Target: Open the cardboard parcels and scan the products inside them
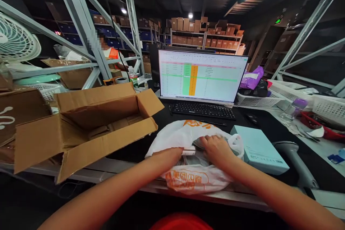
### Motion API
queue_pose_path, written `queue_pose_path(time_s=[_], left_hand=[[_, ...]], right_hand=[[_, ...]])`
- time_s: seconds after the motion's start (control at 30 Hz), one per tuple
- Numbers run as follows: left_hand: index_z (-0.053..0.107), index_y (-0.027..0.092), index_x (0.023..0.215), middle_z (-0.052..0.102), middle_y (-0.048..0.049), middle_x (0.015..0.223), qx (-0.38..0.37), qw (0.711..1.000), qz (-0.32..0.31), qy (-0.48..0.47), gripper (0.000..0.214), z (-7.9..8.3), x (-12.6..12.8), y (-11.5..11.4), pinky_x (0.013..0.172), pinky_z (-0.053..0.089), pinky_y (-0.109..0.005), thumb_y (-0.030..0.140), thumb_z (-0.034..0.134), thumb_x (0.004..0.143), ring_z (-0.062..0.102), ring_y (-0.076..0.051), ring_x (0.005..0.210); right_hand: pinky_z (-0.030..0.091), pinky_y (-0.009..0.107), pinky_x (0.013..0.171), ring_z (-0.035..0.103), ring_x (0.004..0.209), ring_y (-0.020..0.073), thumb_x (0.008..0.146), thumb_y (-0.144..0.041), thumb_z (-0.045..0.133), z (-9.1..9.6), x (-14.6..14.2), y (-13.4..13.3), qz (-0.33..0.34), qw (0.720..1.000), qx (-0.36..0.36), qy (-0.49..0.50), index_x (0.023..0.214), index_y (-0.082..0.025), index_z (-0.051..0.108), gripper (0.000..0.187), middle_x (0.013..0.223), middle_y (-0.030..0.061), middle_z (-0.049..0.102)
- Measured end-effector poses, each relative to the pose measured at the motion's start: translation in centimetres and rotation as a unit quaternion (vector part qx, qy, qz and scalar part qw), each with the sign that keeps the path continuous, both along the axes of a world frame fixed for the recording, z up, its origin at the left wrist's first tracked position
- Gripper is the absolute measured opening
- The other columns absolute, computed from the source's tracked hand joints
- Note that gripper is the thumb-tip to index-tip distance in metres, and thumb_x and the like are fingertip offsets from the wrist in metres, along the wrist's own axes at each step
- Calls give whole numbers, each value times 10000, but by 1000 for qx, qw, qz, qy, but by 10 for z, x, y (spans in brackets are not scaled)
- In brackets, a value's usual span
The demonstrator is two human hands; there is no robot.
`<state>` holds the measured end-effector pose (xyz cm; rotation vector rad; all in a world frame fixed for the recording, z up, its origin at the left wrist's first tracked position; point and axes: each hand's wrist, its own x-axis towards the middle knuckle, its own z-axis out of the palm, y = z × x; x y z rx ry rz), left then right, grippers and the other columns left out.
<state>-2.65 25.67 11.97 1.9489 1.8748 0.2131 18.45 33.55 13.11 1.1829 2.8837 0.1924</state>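
Note:
A white plastic bag with orange print lies on the black desk mat in front of me. My left hand reaches into the bag's opening, so its fingers are hidden by the plastic; a small white object shows at its tip. My right hand lies on top of the bag with its fingers curled, pressing down on the plastic and the grey item inside. A pale blue flat box sits just right of the bag.
An open cardboard box stands at the left. Behind the bag are a keyboard and a monitor showing a spreadsheet. A grey barcode scanner lies at the right, white baskets beyond. A person sits behind the shelving.

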Motion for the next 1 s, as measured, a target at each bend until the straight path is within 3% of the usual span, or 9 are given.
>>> queue_pose_path(time_s=[0.2, 0.33, 0.43, 0.5, 0.6, 0.7, 0.8, 0.9, 1.0], left_hand=[[597, 257, 1085, 718, -33, 1041, 101, 977, -180, -53, 297, 51, 14, -42, 798, 484, -293, 278, 650, 793, 675, -238, 973], [584, 256, 979, 691, 10, 876, 203, 942, -54, -260, 356, 70, 5, -52, 676, 474, -271, 356, 774, 695, 647, -191, 776], [580, 239, 984, 688, 6, 878, 291, 812, 106, -494, 495, 79, -2, -43, 640, 497, -267, 426, 841, 606, 638, -175, 730], [588, 220, 1003, 687, -6, 899, 333, 714, 188, -587, 566, 88, -6, -30, 645, 515, -275, 435, 864, 558, 640, -175, 740], [582, 211, 1018, 680, -7, 924, 395, 653, 212, -610, 596, 105, -13, -9, 704, 546, -299, 391, 876, 532, 651, -180, 786], [551, 239, 1052, 672, -11, 1018, 529, 679, 191, -472, 515, 128, -23, 7, 848, 552, -344, 380, 822, 637, 659, -206, 920], [489, 246, 1110, 640, -37, 1111, 641, 704, 221, -213, 474, 148, -32, 17, 945, 522, -378, 315, 762, 728, 630, -251, 1051], [455, 223, 1183, 622, -91, 1168, 589, 783, 197, 24, 432, 154, -33, 26, 981, 497, -409, 193, 662, 804, 611, -303, 1120], [434, 189, 1263, 612, -136, 1206, 438, 872, 145, 164, 393, 139, -29, 34, 976, 489, -418, 141, 532, 885, 608, -318, 1143]], right_hand=[[515, 356, 856, 683, 1010, 275, 716, -280, 656, 54, 42, -1, 85, 967, -52, 236, 1328, -211, 580, 620, 1181, 108, 710], [550, 360, 771, 703, 937, 280, 694, -383, 659, 93, 91, 19, 96, 836, -251, 478, 1252, -208, 625, 585, 1089, 88, 735], [566, 431, 802, 702, 983, 315, 800, -480, 515, 108, 116, 42, 7, 680, -293, 672, 1218, -193, 631, 520, 1142, 133, 720], [572, 428, 804, 690, 1033, 306, 877, -440, 360, 109, 122, 62, -54, 614, -252, 746, 1253, -164, 603, 525, 1189, 159, 696], [588, 388, 767, 694, 980, 257, 889, -364, 310, 95, 116, 93, -139, 669, -168, 710, 1332, -151, 501, 527, 1155, 152, 687], [595, 381, 687, 695, 825, 227, 895, -396, 403, 63, 98, 109, -202, 763, -156, 595, 1368, -149, 430, 535, 1078, 138, 686], [588, 436, 765, 696, 853, 259, 836, -365, 567, 33, 73, 110, -186, 816, -175, 518, 1202, -110, 582, 446, 1040, 160, 693], [429, 516, 1069, 560, 1249, 355, 746, -280, 692, 32, 59, 102, -151, 860, -150, 463, 1021, -91, 694, 334, 1312, 246, 596], [325, 524, 1155, 320, 1465, 352, 780, -376, 699, 56, 76, 81, -56, 895, -163, 412, 1239, -118, 668, 526, 1555, 221, 385]])
